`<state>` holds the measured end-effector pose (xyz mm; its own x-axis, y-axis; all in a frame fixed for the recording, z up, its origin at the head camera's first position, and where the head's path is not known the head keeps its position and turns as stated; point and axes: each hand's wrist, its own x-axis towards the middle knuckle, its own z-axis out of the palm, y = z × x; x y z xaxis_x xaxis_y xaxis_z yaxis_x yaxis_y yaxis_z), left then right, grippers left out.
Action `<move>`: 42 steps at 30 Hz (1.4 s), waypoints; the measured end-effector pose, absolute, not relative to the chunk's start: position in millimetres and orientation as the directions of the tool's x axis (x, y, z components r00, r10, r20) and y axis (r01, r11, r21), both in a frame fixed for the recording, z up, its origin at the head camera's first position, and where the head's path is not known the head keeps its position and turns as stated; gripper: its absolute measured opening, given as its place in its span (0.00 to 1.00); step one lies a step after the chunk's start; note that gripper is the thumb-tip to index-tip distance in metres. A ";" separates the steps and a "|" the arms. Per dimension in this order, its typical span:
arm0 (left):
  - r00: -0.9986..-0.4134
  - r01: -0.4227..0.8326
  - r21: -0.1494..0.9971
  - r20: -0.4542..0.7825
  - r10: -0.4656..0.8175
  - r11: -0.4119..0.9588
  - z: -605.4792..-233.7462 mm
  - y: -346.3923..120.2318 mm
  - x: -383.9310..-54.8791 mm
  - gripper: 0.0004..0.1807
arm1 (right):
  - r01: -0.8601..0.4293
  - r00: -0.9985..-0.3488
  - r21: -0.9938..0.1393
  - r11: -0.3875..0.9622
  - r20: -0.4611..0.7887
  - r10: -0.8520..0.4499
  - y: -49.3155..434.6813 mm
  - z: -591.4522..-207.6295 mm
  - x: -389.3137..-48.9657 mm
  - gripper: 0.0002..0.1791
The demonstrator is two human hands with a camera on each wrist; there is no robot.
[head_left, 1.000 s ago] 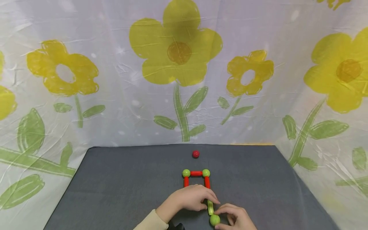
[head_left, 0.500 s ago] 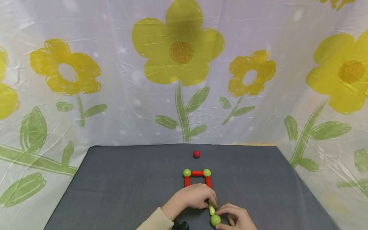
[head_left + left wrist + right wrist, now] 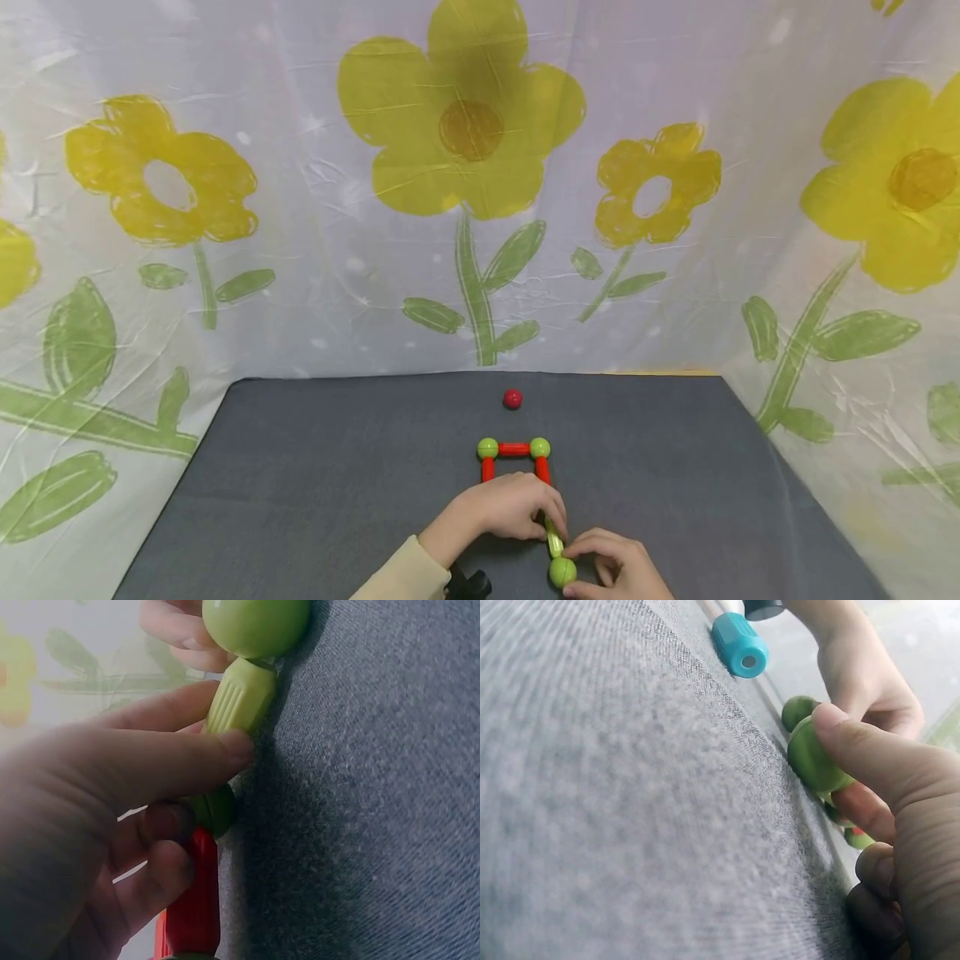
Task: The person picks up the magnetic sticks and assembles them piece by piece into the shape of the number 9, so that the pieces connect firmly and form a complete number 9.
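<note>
My left hand (image 3: 510, 507) pinches a yellow-green magnetic building stick (image 3: 240, 697) between thumb and fingers. At the stick's near end sits a green ball (image 3: 562, 572), which my right hand (image 3: 618, 567) grips with thumb and index finger. In the left wrist view, another green ball (image 3: 217, 810) lies partly hidden behind the left fingers, with a red stick (image 3: 195, 892) running on from it. Farther off, a red stick (image 3: 513, 449) joins two green balls, the left one (image 3: 487, 448) and the right one (image 3: 540, 447). Red sticks run from both toward my left hand, which covers part of the shape.
A loose red ball (image 3: 512, 399) lies beyond the frame of sticks, near the back of the dark cloth-covered table (image 3: 337, 467). A turquoise stick (image 3: 740, 645) shows in the right wrist view. Flower-printed curtain (image 3: 337, 250) stands behind and at both sides.
My left hand's fingers have drawn in closer around the yellow-green stick. My right hand keeps its hold on the green ball, with hardly any movement.
</note>
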<state>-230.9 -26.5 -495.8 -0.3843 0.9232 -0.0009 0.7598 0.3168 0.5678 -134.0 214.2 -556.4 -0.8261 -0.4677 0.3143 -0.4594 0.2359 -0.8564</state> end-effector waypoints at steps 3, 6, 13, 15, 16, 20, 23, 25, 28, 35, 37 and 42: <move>-0.380 0.750 0.586 0.002 0.925 0.306 -494.4 -27.1 -231.4 0.14 | -0.468 -0.823 -0.852 0.234 0.325 -0.465 213.6 -555.6 -134.2 0.17; -0.377 0.737 0.606 0.003 0.926 0.298 -493.0 -27.7 -231.3 0.13 | -0.466 -0.826 -0.852 0.240 0.322 -0.462 212.8 -554.8 -133.9 0.17; -0.386 0.730 0.615 0.011 0.922 0.299 -492.0 -29.4 -229.8 0.13 | -0.466 -0.830 -0.850 0.245 0.325 -0.453 212.1 -554.7 -134.0 0.17; -0.403 0.718 0.626 0.015 0.915 0.306 -492.3 -31.5 -228.4 0.15 | -0.475 -0.826 -0.847 0.238 0.336 -0.453 212.2 -554.9 -133.9 0.17; -0.416 0.713 0.629 0.022 0.909 0.310 -492.0 -33.4 -227.2 0.15 | -0.475 -0.826 -0.847 0.236 0.337 -0.453 212.1 -554.8 -133.8 0.17; -0.507 0.680 0.643 0.064 0.860 0.353 -487.1 -48.3 -219.3 0.15 | -0.437 -0.843 -0.863 0.255 0.294 -0.450 212.0 -552.9 -132.6 0.16; -0.588 0.653 0.639 0.089 0.804 0.406 -481.8 -65.1 -209.9 0.14 | -0.370 -0.872 -0.880 0.298 0.218 -0.438 212.1 -549.6 -131.6 0.15; -0.625 0.629 0.643 0.083 0.777 0.437 -479.7 -76.0 -201.9 0.14 | -0.328 -0.887 -0.884 0.333 0.167 -0.431 212.3 -547.1 -131.2 0.15; -0.639 0.604 0.655 0.057 0.767 0.455 -482.0 -88.4 -187.6 0.14 | -0.282 -0.901 -0.884 0.374 0.110 -0.419 212.5 -543.9 -131.1 0.14; -0.638 0.461 0.756 -0.083 0.766 0.466 -500.6 -96.6 -150.9 0.15 | -0.276 -0.902 -0.871 0.406 0.088 -0.423 210.2 -542.5 -131.5 0.15; -0.633 0.450 0.766 -0.089 0.769 0.459 -506.4 -95.3 -143.6 0.14 | -0.284 -0.899 -0.872 0.399 0.097 -0.427 209.6 -543.2 -131.2 0.15; -0.627 0.480 0.761 -0.051 0.777 0.437 -519.9 -91.6 -133.3 0.11 | -0.312 -0.892 -0.874 0.373 0.134 -0.433 209.0 -544.9 -130.6 0.14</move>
